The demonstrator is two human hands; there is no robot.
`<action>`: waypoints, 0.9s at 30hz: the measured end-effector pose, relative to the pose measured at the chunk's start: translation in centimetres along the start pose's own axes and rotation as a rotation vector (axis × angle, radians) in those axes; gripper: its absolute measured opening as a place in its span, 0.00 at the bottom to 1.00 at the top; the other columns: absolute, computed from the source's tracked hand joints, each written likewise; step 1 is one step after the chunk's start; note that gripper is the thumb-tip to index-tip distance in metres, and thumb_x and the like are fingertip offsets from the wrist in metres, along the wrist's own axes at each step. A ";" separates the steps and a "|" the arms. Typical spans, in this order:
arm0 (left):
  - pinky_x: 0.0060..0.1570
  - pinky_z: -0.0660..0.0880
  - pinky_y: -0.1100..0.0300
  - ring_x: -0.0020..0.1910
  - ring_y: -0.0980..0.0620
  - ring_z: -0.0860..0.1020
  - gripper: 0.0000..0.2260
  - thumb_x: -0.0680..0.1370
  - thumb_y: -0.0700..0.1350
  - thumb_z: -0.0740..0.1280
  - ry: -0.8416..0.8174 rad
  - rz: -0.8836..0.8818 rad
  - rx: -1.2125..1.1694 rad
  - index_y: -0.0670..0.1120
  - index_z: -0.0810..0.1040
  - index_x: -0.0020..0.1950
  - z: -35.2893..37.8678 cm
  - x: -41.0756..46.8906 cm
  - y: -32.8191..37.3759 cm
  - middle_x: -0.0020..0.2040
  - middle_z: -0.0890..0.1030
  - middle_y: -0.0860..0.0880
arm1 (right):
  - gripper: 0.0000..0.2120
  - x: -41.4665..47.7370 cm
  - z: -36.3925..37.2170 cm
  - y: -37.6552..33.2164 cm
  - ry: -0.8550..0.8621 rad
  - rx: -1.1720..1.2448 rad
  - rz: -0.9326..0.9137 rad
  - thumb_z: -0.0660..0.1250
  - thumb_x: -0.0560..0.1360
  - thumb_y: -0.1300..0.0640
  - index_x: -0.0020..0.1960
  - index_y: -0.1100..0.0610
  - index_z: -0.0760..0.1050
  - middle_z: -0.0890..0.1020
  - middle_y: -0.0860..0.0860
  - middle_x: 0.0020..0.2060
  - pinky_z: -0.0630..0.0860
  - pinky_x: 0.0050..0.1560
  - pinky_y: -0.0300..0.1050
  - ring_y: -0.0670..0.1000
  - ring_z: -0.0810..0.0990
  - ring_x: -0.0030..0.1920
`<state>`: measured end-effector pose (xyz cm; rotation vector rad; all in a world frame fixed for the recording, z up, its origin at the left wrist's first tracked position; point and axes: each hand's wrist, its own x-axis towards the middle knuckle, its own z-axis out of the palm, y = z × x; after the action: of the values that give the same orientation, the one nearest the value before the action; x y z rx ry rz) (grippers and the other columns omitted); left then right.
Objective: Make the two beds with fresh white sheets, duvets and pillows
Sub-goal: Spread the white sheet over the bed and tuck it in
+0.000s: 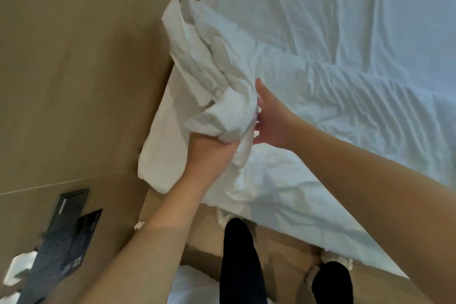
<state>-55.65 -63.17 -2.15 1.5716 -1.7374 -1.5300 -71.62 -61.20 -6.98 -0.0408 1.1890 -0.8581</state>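
Left hand (209, 153) gripping bunched white linen (209, 76) from below, at bed corner beside tan wall panel (74, 57); right hand (270, 118) pinching into same bundle from side, fingertips buried in folds. Sheet or pillowcase, cannot tell. Judging: worth finding hem or corner first, then shaking open over mattress, keeping cloth off floor (283, 254); pulling blind risking twists. Bed (308, 224) wearing wrinkled white sheet (345, 32), likely needing smoothing. Dark switch panel (64, 234) sitting low on wall, white scraps (21, 264) lying beside it
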 end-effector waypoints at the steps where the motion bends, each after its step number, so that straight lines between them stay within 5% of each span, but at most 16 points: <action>1: 0.51 0.66 0.80 0.49 0.72 0.73 0.20 0.73 0.41 0.73 -0.062 0.105 0.063 0.58 0.70 0.58 1.6 -1.2 1.4 0.51 0.74 0.64 | 0.30 -1.9 -1.3 -1.0 -0.011 -0.009 -0.020 0.53 0.74 0.26 0.66 0.41 0.75 0.81 0.48 0.60 0.73 0.63 0.63 0.54 0.79 0.61; 3: 0.51 0.66 0.78 0.50 0.64 0.73 0.15 0.74 0.39 0.71 -0.183 0.363 0.260 0.48 0.75 0.60 5.4 -3.3 4.0 0.51 0.75 0.58 | 0.33 -6.4 -4.9 -2.5 -0.031 0.013 -0.058 0.50 0.75 0.27 0.66 0.46 0.75 0.81 0.48 0.62 0.70 0.68 0.57 0.53 0.78 0.64; 5: 0.48 0.69 0.73 0.48 0.57 0.75 0.11 0.75 0.38 0.69 -0.328 0.535 0.404 0.45 0.76 0.57 10.5 -5.6 6.3 0.49 0.78 0.54 | 0.31 -11.9 -9.6 -3.3 -0.008 0.047 -0.089 0.51 0.77 0.30 0.62 0.52 0.77 0.84 0.51 0.57 0.75 0.62 0.49 0.52 0.82 0.58; 9: 0.49 0.69 0.68 0.51 0.56 0.74 0.13 0.77 0.39 0.64 -0.648 0.608 0.533 0.51 0.76 0.59 22.8 -12.0 8.7 0.55 0.79 0.55 | 0.25 -22.9 -22.1 -1.1 0.082 0.018 -0.101 0.57 0.77 0.35 0.58 0.53 0.79 0.85 0.52 0.53 0.79 0.54 0.47 0.52 0.84 0.53; 13: 0.48 0.74 0.52 0.52 0.47 0.76 0.15 0.72 0.35 0.65 -0.971 0.735 0.657 0.48 0.75 0.57 36.0 -17.9 7.7 0.55 0.77 0.51 | 0.26 -30.2 -34.6 4.6 0.175 0.074 -0.119 0.60 0.75 0.39 0.67 0.51 0.73 0.82 0.51 0.60 0.79 0.55 0.47 0.51 0.81 0.60; 17: 0.66 0.65 0.49 0.67 0.45 0.67 0.25 0.72 0.46 0.69 -1.204 0.670 1.011 0.47 0.68 0.68 45.7 -21.5 2.9 0.68 0.69 0.47 | 0.29 -31.8 -44.0 12.2 0.518 0.049 -0.025 0.64 0.73 0.35 0.71 0.46 0.67 0.76 0.47 0.65 0.72 0.63 0.58 0.54 0.75 0.65; 19: 0.72 0.57 0.49 0.72 0.46 0.62 0.27 0.74 0.50 0.67 -1.220 0.561 1.152 0.48 0.64 0.72 47.6 -22.2 1.1 0.71 0.65 0.47 | 0.36 -31.5 -46.8 15.7 0.645 0.006 0.062 0.66 0.72 0.34 0.75 0.45 0.60 0.70 0.46 0.67 0.66 0.66 0.62 0.56 0.70 0.69; 21: 0.70 0.59 0.52 0.71 0.47 0.64 0.24 0.75 0.48 0.65 -1.151 0.539 1.165 0.48 0.67 0.70 48.0 -22.5 0.4 0.71 0.66 0.48 | 0.38 -30.9 -47.8 18.2 0.655 0.006 0.062 0.69 0.72 0.37 0.76 0.48 0.59 0.70 0.49 0.67 0.69 0.61 0.57 0.55 0.71 0.65; 27: 0.65 0.64 0.50 0.70 0.44 0.68 0.19 0.72 0.42 0.67 -0.801 0.782 1.126 0.45 0.75 0.63 46.1 -19.2 0.8 0.67 0.71 0.46 | 0.14 -28.9 -47.2 18.6 0.899 -0.196 -0.166 0.70 0.74 0.51 0.57 0.53 0.72 0.79 0.49 0.45 0.77 0.46 0.45 0.50 0.79 0.45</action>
<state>-86.83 -25.12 -10.67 0.2357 -3.4383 -0.7450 -102.94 -12.18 -11.91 0.1008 2.1348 -0.9275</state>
